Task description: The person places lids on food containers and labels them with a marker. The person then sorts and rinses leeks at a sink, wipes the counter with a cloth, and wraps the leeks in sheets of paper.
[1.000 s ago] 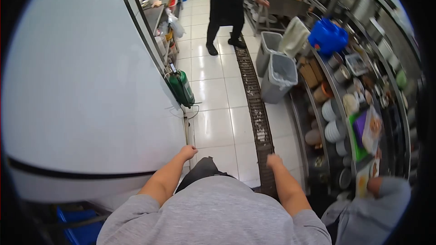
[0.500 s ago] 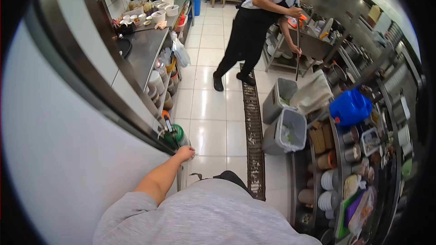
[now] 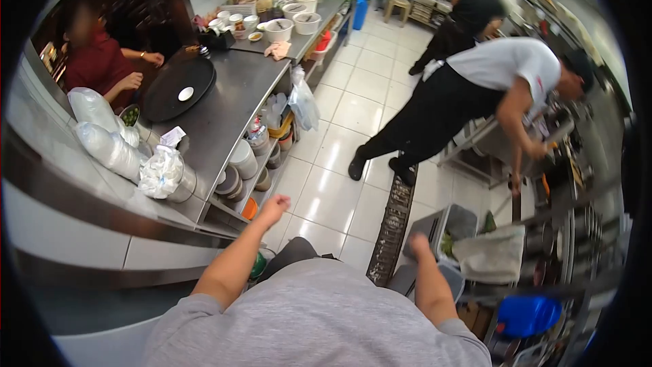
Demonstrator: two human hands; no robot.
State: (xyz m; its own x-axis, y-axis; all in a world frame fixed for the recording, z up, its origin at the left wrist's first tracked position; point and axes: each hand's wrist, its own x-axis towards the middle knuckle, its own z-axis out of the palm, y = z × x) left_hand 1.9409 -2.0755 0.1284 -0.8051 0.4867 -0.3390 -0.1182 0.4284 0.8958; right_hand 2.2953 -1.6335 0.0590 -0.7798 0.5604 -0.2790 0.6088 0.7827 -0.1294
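My left hand is out in front of my body at the lower middle, over the tiled floor beside the steel counter. Its fingers are curled together, and whether they hold anything is too small to tell. On the right, my right hand is blurred by motion above the grey bins, with its fingers hard to make out. Nearest to my left hand are the counter's lower shelves with an orange container. A green cylinder shows partly beneath my left forearm.
A person in a black apron bends over at the right, holding a pole. Another person stands behind. Beyond the counter is a person in dark red. A floor drain runs between counter and bins; a blue jug sits lower right.
My view has moved forward and turned left, showing more counter and the person in dark red. The aproned person now bends lower. My right hand has come back into view.
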